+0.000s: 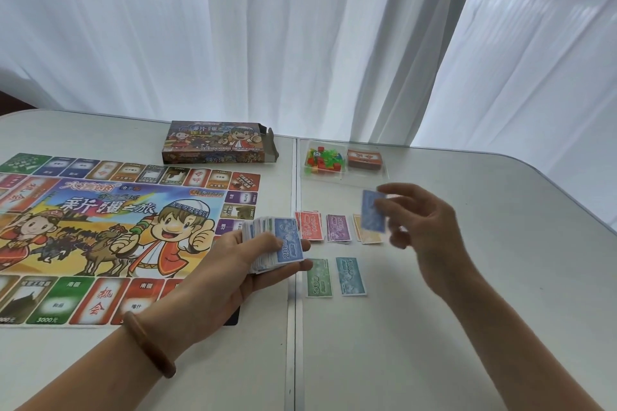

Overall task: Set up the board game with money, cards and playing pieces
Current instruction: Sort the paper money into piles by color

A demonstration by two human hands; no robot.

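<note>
Table (434,327) bears five money piles (338,227); left hand (233,264) grips a stack (283,242), right hand (424,227) pinches one note (372,212).

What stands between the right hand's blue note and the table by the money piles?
Nothing visible: the right hand holds the blue note in the air above the orange pile; bare table lies beside it.
</note>
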